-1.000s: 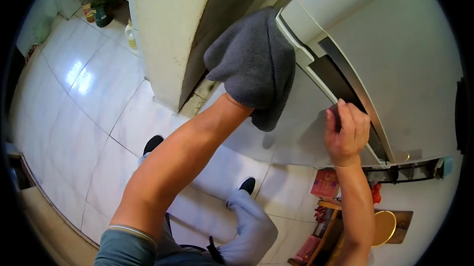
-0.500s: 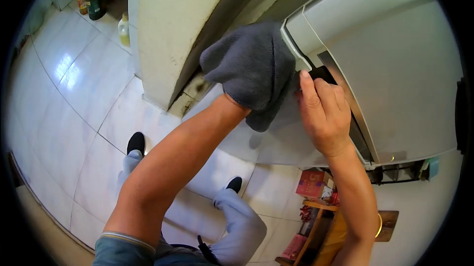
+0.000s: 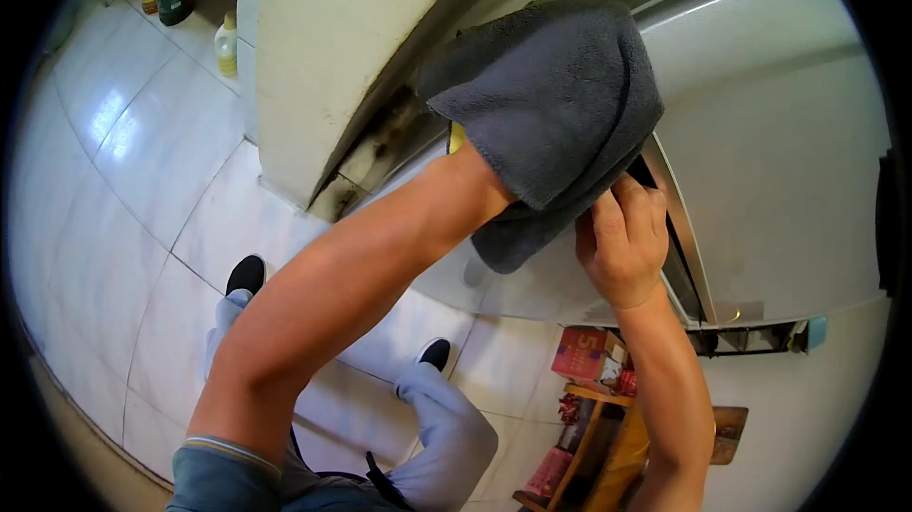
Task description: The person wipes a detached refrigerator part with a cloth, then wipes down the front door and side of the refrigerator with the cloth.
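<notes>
We saw the dark grey cloth (image 3: 560, 99) draped over the left hand (image 3: 486, 178), in front of a silvery appliance (image 3: 779, 170) near the pale pillar (image 3: 366, 37). It hid everything past the wrist, so we could not tell whether that hand clutched it or lay flat beneath. A yellow patch (image 3: 456, 137) at its left edge was too small to identify. The right hand (image 3: 627, 241) curled at a dark slot (image 3: 676, 227), its fingertips obscured; we could not tell whether it gripped anything.
</notes>
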`<state>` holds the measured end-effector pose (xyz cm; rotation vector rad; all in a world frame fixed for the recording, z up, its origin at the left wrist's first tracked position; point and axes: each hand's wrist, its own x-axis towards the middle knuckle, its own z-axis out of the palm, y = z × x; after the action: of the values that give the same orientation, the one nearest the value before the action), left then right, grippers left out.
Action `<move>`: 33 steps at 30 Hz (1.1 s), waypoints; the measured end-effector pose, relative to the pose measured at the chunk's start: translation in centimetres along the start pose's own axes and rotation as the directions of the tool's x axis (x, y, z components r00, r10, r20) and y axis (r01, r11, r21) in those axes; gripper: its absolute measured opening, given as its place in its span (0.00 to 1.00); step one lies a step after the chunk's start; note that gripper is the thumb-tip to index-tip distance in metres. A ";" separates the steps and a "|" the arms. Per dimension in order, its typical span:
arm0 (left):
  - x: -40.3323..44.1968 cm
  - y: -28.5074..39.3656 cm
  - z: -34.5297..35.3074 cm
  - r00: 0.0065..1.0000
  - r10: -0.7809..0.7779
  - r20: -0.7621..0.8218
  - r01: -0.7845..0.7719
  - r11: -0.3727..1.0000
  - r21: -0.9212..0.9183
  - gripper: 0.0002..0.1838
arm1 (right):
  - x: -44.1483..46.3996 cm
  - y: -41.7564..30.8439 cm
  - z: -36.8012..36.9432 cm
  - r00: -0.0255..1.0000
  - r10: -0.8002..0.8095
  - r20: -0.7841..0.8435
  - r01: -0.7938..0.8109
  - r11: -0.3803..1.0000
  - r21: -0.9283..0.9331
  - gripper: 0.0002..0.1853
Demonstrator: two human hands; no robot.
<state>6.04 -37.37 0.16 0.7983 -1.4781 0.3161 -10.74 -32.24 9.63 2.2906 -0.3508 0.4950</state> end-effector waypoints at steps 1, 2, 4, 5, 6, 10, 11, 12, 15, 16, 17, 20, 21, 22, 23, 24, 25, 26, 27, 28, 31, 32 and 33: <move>0.6 -0.1 -0.3 0.999 0.006 0.043 -0.005 1.000 -0.026 0.18 | 0.1 0.0 0.1 1.000 -0.001 -0.012 0.001 1.000 0.001 0.24; 1.0 -0.2 -0.5 0.996 0.011 0.086 -0.007 0.999 -0.052 0.19 | 0.1 -0.1 0.2 1.000 -0.002 -0.006 0.002 1.000 -0.001 0.24; 1.0 0.0 -0.8 0.992 -0.014 0.122 0.008 0.999 0.047 0.21 | 0.3 -0.2 0.2 1.000 -0.002 -0.012 0.001 1.000 -0.015 0.24; 1.2 0.1 -1.0 0.987 -0.032 0.159 0.009 0.989 0.145 0.22 | 0.4 -0.2 0.2 1.000 -0.009 -0.006 0.009 1.000 -0.014 0.24; 1.9 0.4 -1.5 0.988 -0.037 0.152 0.015 0.989 0.144 0.22 | 0.3 -0.1 0.2 1.000 -0.020 -0.014 0.020 1.000 -0.023 0.24; 3.8 1.9 -3.6 0.927 -0.324 0.190 0.339 0.939 -0.052 0.23 | 0.4 -0.2 0.1 1.000 -0.015 -0.018 0.014 1.000 -0.028 0.23; 3.9 2.2 -4.0 0.904 -0.353 0.241 0.365 0.931 -0.003 0.19 | 0.3 -0.2 -0.1 1.000 -0.016 -0.018 0.016 0.999 -0.030 0.23; 2.9 1.6 -2.4 0.906 -0.351 0.238 0.362 0.932 -0.003 0.19 | 0.2 -0.2 -0.4 1.000 -0.004 0.025 0.004 1.000 -0.022 0.23; 0.3 -0.1 1.9 0.998 0.062 -0.028 -0.040 0.863 0.503 0.24 | -0.1 0.2 0.2 0.999 -0.007 0.050 0.008 1.000 -0.029 0.25; 1.1 1.0 0.1 0.992 -0.043 -0.121 0.061 0.987 0.150 0.21 | 0.0 0.2 0.3 1.000 -0.006 0.026 0.007 1.000 -0.023 0.26; 1.8 1.8 -1.4 0.969 -0.178 -0.169 0.137 0.964 -0.229 0.18 | 0.0 0.0 0.2 1.000 -0.003 0.004 0.004 1.000 -0.013 0.27; 3.2 2.3 -2.8 0.914 -0.403 -0.055 0.340 0.831 -0.440 0.23 | 0.2 -0.1 0.2 1.000 -0.007 0.021 0.008 1.000 -0.018 0.26; 3.5 2.3 -3.3 0.911 -0.408 -0.060 0.342 0.828 -0.444 0.23 | 0.2 0.0 0.2 1.000 -0.022 0.016 0.023 0.999 -0.033 0.25; 3.8 2.1 -3.8 0.913 -0.406 0.027 0.391 0.857 -0.336 0.21 | 0.5 -0.3 0.1 1.000 -0.001 0.014 0.001 1.000 -0.019 0.25; 4.0 2.0 -4.2 0.906 -0.408 0.114 0.423 0.879 -0.221 0.19 | 0.5 -0.3 0.0 1.000 -0.005 0.017 0.006 1.000 -0.020 0.25; 4.1 1.8 -4.4 0.906 -0.408 0.111 0.423 0.878 -0.223 0.19 | 0.5 -0.3 0.0 1.000 -0.008 0.022 0.008 1.000 -0.026 0.25; 4.0 1.7 -4.5 0.912 -0.382 0.152 0.403 0.902 -0.154 0.18 | 0.5 -0.3 0.0 1.000 -0.009 0.027 0.010 0.999 -0.033 0.24; 3.9 1.6 -4.4 0.914 -0.356 0.194 0.377 0.922 -0.085 0.16 | 0.4 -0.2 0.0 1.000 -0.010 0.026 0.011 0.999 -0.036 0.24; 4.0 1.8 -4.0 0.916 -0.353 0.191 0.374 0.924 -0.087 0.16 | 0.3 -0.2 0.1 0.999 -0.005 0.034 0.007 0.999 -0.036 0.24; 4.0 2.2 -3.5 0.925 -0.376 0.046 0.374 0.885 -0.277 0.16 | 0.2 -0.2 0.2 0.999 0.000 0.045 0.001 0.999 -0.034 0.24; 3.7 1.7 -2.9 0.937 -0.343 -0.064 0.326 0.927 -0.187 0.15 | 0.7 -0.4 0.2 1.000 -0.020 0.010 0.021 0.998 -0.061 0.24; 3.7 1.3 -2.9 0.963 -0.271 -0.012 0.270 0.958 0.098 0.15 | 0.5 -0.5 0.2 0.999 -0.020 0.027 0.021 0.998 -0.053 0.24; 3.9 1.0 -3.0 0.960 -0.279 -0.014 0.279 0.956 0.095 0.15 | 0.5 -0.5 0.2 1.000 -0.022 0.021 0.023 0.998 -0.065 0.24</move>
<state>8.07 -35.82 4.42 1.0712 -1.3358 0.1735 -10.04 -32.10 9.40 2.2357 -0.3459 0.4425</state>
